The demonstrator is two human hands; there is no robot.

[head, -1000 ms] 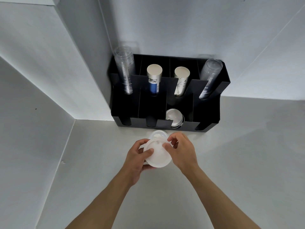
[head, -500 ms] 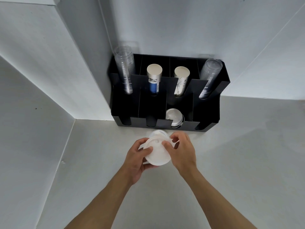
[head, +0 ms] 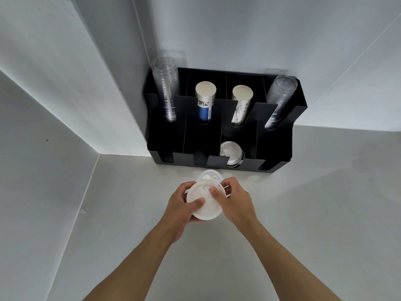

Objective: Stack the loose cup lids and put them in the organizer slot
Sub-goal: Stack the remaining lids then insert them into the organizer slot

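Observation:
A stack of white cup lids (head: pixel 206 206) is held just above the counter between both hands. My left hand (head: pixel 182 209) grips its left edge with the thumb on top. My right hand (head: pixel 233 200) grips the right edge, thumb pressed on the top lid. Another white lid (head: pixel 209 175) lies on the counter just beyond the stack. The black organizer (head: pixel 275 148) stands against the wall behind it. One lower slot, third from the left, holds clear lids (head: pixel 231 152); the other lower slots look dark and empty.
The organizer's upper slots hold two clear cup stacks (head: pixel 166 92) (head: pixel 280 98) and two paper cup stacks (head: pixel 205 98) (head: pixel 240 103). White walls close in at the left and behind. The grey counter (head: pixel 314 213) stretches to the right.
Both hands with the lid stack have shifted slightly left and toward the organizer. The thumbs have settled more on top of the stack.

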